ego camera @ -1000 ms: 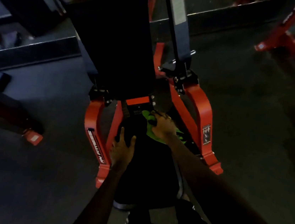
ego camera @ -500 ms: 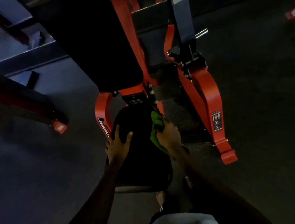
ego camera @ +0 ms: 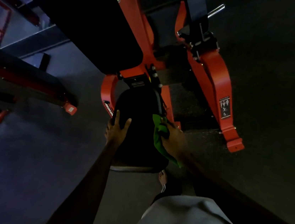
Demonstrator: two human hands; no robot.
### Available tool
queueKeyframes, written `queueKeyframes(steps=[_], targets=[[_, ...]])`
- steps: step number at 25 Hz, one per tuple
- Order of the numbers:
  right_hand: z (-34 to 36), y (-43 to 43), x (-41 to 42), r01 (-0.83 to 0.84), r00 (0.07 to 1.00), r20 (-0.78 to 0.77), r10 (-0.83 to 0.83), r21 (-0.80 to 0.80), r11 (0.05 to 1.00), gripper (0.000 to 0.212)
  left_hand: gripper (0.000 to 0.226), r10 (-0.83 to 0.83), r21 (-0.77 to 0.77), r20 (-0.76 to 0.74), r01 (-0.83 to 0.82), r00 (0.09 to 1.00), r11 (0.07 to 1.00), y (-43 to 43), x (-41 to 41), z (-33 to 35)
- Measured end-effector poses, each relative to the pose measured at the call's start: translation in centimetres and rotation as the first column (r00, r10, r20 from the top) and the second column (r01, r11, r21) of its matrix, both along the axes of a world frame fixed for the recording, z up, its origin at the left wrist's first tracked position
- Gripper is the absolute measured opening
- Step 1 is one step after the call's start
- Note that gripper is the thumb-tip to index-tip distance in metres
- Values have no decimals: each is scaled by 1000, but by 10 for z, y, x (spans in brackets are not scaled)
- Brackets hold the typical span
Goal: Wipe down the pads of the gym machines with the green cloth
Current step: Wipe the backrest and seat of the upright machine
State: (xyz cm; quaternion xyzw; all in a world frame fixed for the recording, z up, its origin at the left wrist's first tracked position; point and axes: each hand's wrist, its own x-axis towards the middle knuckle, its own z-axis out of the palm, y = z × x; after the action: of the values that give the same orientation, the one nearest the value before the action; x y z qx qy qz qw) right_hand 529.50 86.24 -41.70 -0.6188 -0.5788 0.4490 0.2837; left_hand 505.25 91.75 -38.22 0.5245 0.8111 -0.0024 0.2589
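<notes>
A black seat pad (ego camera: 139,125) of a red-framed gym machine (ego camera: 219,78) sits low in the middle of the head view. My left hand (ego camera: 115,129) rests on the pad's left side, fingers spread over the top. My right hand (ego camera: 172,136) holds the green cloth (ego camera: 158,141) against the pad's right edge; the cloth hangs down along that side. A large black back pad (ego camera: 91,17) rises above the seat at the upper left.
Dark rubber floor (ego camera: 264,126) surrounds the machine. Another red and black machine (ego camera: 34,86) stands at the left, its red foot close to the seat. My foot (ego camera: 164,179) and grey shorts (ego camera: 191,221) are below the seat.
My right hand has slid the green cloth from the seat's top back end to its right edge. The view has swung closer and tilted. My left hand stays on the pad's left side.
</notes>
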Motion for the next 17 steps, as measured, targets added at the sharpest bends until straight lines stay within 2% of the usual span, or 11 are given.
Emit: queueKeyframes(steps=[2, 6, 7, 10, 12, 14, 17], targets=[[2, 21, -1, 65, 997, -30, -66, -17, 998, 47, 78, 2, -29, 5, -2, 1000, 1000, -1, 1, 2], [15, 49, -2, 202, 946, -206, -249, -223, 954, 39, 81, 25, -42, -8, -25, 1000, 999, -2, 6, 4], [22, 36, -1, 223, 940, -207, -271, -229, 948, 40, 81, 27, -36, -17, -27, 999, 999, -4, 7, 5], [30, -27, -5, 293, 923, -236, -304, -82, 953, 34, 81, 3, -25, -28, -3, 1000, 1000, -11, 5, 5], [28, -49, -4, 279, 919, -237, -315, -171, 945, 25, 81, -2, -11, -23, 2, 1000, 1000, -17, 4, 5], [27, -36, 0, 298, 907, -218, -361, -273, 915, 25, 81, -4, 3, -25, 4, 1000, 1000, -19, 4, 6], [23, -16, -3, 333, 880, -249, -405, -287, 898, 23, 88, -15, -10, 19, 15, 1000, 1000, -19, -3, 8]])
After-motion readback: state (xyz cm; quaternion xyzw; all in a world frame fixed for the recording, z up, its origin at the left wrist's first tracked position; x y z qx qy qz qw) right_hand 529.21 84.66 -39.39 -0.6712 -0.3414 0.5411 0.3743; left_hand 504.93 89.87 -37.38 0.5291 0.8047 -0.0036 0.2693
